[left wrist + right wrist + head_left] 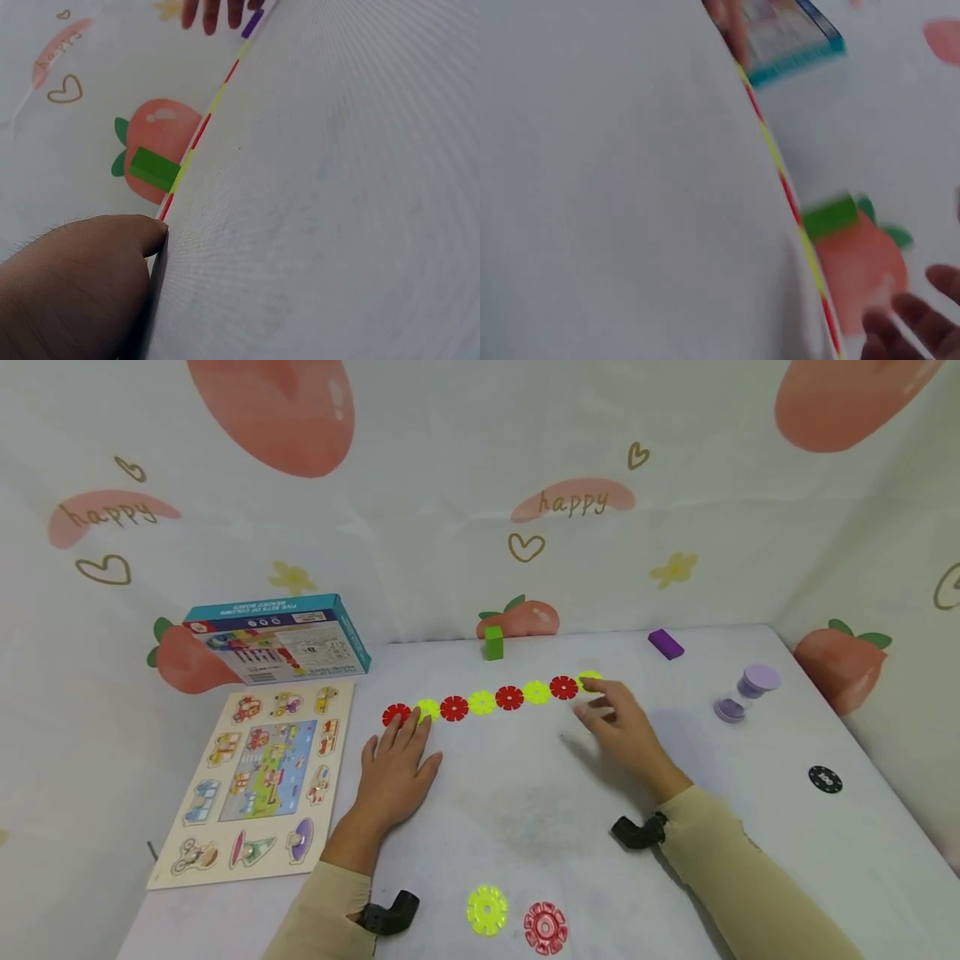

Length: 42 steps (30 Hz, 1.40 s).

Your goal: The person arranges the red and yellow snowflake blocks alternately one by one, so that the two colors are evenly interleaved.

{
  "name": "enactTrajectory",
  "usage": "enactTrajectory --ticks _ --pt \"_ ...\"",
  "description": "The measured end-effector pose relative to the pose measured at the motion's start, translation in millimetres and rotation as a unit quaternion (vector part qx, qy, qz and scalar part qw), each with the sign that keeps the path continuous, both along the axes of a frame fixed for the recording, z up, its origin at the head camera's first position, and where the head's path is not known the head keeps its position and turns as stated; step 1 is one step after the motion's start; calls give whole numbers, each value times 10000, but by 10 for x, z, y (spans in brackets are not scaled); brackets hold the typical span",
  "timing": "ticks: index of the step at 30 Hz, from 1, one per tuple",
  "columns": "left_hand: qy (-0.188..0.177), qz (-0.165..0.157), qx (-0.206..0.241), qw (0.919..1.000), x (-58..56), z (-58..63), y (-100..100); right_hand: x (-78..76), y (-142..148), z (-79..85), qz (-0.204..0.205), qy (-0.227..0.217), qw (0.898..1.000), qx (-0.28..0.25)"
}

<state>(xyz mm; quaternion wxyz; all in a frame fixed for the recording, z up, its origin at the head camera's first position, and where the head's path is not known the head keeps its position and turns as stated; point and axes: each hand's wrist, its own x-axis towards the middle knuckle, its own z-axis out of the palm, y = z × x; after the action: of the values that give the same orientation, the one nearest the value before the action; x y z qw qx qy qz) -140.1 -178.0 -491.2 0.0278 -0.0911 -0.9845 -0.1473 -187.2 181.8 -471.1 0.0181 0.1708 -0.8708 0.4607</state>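
A row of flower-shaped plastic discs with slotted edges, red and yellow by turns, runs across the table in the head view; one red disc point(509, 697) lies mid-row. My left hand point(397, 777) rests flat with its fingertips over the red disc point(392, 713) and yellow disc point(429, 707) at the left end, partly hiding them. At the other end, my right hand point(626, 735) has its fingers loosely bent by the last yellow disc point(589, 678), index fingertip right at its edge. In the right wrist view, those fingers point(919, 319) are spread and nothing shows between them.
Nearer me lie a loose yellow disc point(487, 910) and a red one point(546, 928). A wooden puzzle board point(213, 768) and a box point(277, 639) stand left. Behind the row is a green block point(493, 643); to the right, a purple block point(666, 644), hourglass point(746, 693) and black chip point(826, 779).
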Motion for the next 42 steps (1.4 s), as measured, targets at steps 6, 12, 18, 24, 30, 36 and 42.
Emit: enactTrajectory --ticks 6,12,18,24,30,36,42 --pt "48 -20 51 10000 -4 -6 4 598 -306 64 2785 -1895 9289 -1539" --pt "9 -2 -9 10000 -16 -28 -8 1017 -389 97 4439 -2041 8716 -403" --pt "-23 12 21 10000 -11 -24 -18 1183 -447 163 4445 -742 8847 1189" --pt "-51 -17 25 10000 -5 -11 -16 1205 -449 182 4330 -790 8862 1447" --pt "-75 -35 -16 10000 -14 4 -8 1078 -362 238 3948 -1891 8987 266" --pt "-72 -4 -3 10000 -18 25 -4 654 -158 258 1950 -2077 9561 -681" --pt "-64 4 25 10000 -20 19 -13 -41 291 84 -1008 -1737 9712 -1279"
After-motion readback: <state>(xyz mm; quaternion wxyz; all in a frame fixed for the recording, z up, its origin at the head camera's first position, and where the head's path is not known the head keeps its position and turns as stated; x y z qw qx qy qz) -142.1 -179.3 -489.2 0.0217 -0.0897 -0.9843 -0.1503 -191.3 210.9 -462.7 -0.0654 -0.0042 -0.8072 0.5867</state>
